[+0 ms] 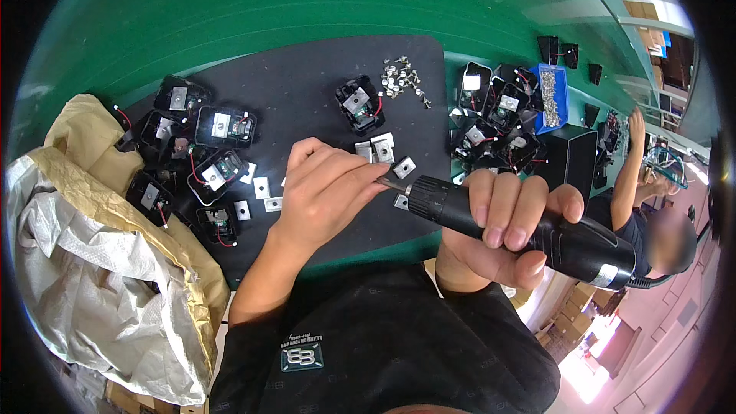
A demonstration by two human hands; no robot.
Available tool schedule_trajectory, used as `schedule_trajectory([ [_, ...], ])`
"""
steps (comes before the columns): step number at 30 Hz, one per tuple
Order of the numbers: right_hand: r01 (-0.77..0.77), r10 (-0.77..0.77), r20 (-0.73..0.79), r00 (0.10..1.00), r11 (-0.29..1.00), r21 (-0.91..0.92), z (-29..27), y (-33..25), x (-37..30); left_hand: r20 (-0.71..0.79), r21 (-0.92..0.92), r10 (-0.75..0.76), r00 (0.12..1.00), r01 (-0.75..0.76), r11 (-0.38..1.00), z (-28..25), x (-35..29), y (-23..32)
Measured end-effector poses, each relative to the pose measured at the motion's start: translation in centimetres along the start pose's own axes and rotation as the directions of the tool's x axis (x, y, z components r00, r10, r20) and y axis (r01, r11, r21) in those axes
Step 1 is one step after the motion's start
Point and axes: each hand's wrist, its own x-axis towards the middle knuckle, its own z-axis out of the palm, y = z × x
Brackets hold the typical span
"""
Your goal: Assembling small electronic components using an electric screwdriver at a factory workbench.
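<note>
My right hand (510, 222) wraps round a black corded electric screwdriver (586, 249), held level above the mat with its nose to the left. Its metal bit (395, 185) reaches the fingertips of my left hand (326, 192), whose thumb and fingers are pinched together at the tip. Whatever sits between those fingers is too small and covered to make out. Just beyond the hands lie several small silver plates (382, 151), each with a hole. Farther off, a black housing (358, 103) holds a silver plate and red wires. A pile of screws (402, 77) is beside it.
Several black housings with wires (222, 127) crowd the left of the dark mat (284, 77); more housings (506, 107) stand at the right. A blue bin (563, 100) holds screws. A pale sack (100, 261) fills the left edge. Another person (629, 176) is at the right.
</note>
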Motion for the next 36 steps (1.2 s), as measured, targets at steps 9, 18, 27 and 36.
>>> schedule_trajectory([
  [9,0.007,-0.007,0.012,1.0,0.999,-0.032,-0.1,0.5,-0.1,0.012,-0.019,-0.001,1.0,0.001,1.0,-0.1,-0.3,-0.5],
  [18,-0.028,0.028,0.055,0.998,1.0,-0.015,-0.6,1.0,0.1,-0.006,0.013,-0.017,1.0,0.017,1.0,0.0,-0.5,-0.8],
  [27,0.015,-0.008,0.041,0.999,0.987,-0.16,-1.5,2.0,0.7,0.082,0.143,-0.216,0.973,0.203,0.969,-0.8,2.0,-1.8],
  [36,0.064,-0.035,0.139,0.99,0.976,-0.21,-1.6,3.6,2.4,0.154,0.236,-0.252,0.955,0.212,0.948,0.6,2.6,-3.4],
])
